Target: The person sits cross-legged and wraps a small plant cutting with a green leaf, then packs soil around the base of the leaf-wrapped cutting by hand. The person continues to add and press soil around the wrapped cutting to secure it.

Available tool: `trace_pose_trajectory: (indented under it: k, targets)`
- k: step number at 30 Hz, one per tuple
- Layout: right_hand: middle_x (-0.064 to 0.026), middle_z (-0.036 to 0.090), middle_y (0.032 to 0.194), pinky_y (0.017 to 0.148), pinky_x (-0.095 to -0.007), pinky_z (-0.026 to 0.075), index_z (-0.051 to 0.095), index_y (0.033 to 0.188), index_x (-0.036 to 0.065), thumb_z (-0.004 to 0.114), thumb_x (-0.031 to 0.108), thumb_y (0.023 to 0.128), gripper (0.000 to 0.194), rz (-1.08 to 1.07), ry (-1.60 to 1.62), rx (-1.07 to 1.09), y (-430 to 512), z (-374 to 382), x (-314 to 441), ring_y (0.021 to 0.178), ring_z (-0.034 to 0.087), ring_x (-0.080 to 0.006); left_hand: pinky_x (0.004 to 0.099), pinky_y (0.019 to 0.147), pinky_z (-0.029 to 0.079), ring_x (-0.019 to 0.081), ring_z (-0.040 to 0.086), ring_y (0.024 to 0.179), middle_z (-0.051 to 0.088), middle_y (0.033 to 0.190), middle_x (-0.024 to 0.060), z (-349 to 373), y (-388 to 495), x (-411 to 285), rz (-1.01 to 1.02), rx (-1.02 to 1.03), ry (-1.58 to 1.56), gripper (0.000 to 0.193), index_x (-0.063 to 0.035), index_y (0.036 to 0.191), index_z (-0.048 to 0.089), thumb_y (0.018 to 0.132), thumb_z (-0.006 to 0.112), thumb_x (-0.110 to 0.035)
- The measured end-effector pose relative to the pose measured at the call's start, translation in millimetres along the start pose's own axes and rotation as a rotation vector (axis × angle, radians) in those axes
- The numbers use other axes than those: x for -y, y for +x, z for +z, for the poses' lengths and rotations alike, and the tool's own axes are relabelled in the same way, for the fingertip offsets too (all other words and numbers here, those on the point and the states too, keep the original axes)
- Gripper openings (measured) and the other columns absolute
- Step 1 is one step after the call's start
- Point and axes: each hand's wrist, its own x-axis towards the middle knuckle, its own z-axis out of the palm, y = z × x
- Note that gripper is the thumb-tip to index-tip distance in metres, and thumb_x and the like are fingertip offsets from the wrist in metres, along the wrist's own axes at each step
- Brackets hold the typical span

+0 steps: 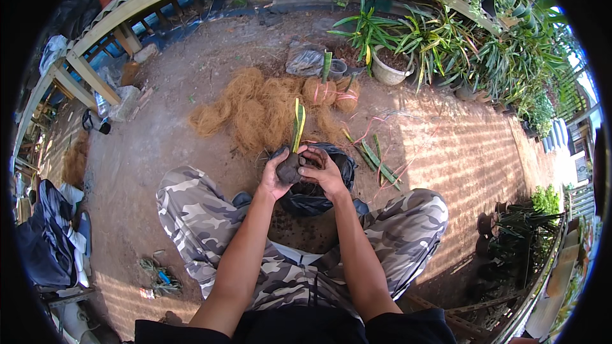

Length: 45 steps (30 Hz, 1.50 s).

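Between my two hands is a dark ball of soil (288, 169) with a yellow-edged snake plant leaf (299, 124) standing up out of it. My left hand (273, 172) cups the ball from the left side. My right hand (325, 172) rests against its right side, thumb and fingers curved around it. Just below and to the right is a black plastic bag (311, 203), its mouth open, with dark soil inside. Loose brown coconut fibre (253, 114) lies in heaps beyond my hands.
Two fibre-wrapped balls (319, 91) tied with pink string stand behind, leaves upright. Cut snake plant leaves (382, 167) lie to the right near strands of pink string. A white pot (389, 69) holds a leafy plant. A concrete block (125, 102) sits at the left.
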Motion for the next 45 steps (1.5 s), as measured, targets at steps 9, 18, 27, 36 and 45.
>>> trace_pose_trajectory:
  k: [9, 18, 27, 36, 45]
  targets:
    - [-0.0173, 0.055, 0.124, 0.091, -0.0353, 0.053, 0.027, 0.143, 0.003, 0.072, 0.000, 0.083, 0.075, -0.149, -0.037, 0.090, 6.5, -5.3, -22.9, 0.115, 0.056, -0.0211, 0.0363, 0.085, 0.051, 0.0248, 0.064, 0.095, 0.066, 0.108, 0.0155, -10.7, 5.8, 4.4, -0.006, 0.010, 0.081, 0.059, -0.0004, 0.139, 0.046, 0.093, 0.054, -0.037]
    - [-0.0144, 0.054, 0.128, 0.087, -0.0313, 0.054, 0.028, 0.146, 0.005, 0.071, 0.005, 0.085, 0.075, -0.037, 0.073, 0.004, -1.3, 9.3, -19.9, 0.115, 0.055, -0.0181, 0.0355, 0.085, 0.052, 0.0217, 0.064, 0.096, 0.066, 0.105, 0.0110, -3.1, -2.7, 1.9, 0.006, 0.074, -0.088, 0.057, -0.0024, 0.140, 0.046, 0.094, 0.054, -0.036]
    - [-0.0148, 0.054, 0.127, 0.103, -0.0325, 0.042, 0.028, 0.147, -0.005, 0.082, 0.015, 0.077, 0.090, -0.198, -0.187, 0.011, 1.6, 13.5, -23.5, 0.116, 0.052, -0.0183, 0.0334, 0.077, 0.053, 0.0206, 0.064, 0.089, 0.064, 0.095, 0.0076, -2.2, -2.5, 5.4, 0.050, 0.004, -0.113, 0.058, -0.0022, 0.141, 0.043, 0.094, 0.056, -0.033]
    - [-0.0131, 0.057, 0.123, 0.090, -0.0282, 0.049, 0.033, 0.145, -0.001, 0.075, 0.008, 0.082, 0.076, -0.208, -0.093, -0.056, 1.6, 15.8, -30.8, 0.114, 0.054, -0.0161, 0.0354, 0.085, 0.052, 0.0203, 0.064, 0.091, 0.066, 0.098, 0.0081, -1.2, -4.6, 6.0, 0.013, 0.023, -0.095, 0.057, -0.0042, 0.140, 0.047, 0.091, 0.057, -0.032]
    - [-0.0004, 0.059, 0.105, 0.078, -0.0292, 0.051, 0.046, 0.133, 0.006, 0.074, 0.012, 0.083, 0.057, 0.063, 0.002, -0.098, -5.7, 14.6, -15.9, 0.093, 0.059, -0.0134, 0.0355, 0.094, 0.048, 0.0231, 0.062, 0.102, 0.065, 0.110, 0.0104, 3.4, -6.2, 7.3, -0.065, 0.072, -0.101, 0.058, -0.0008, 0.140, 0.046, 0.092, 0.055, -0.031]
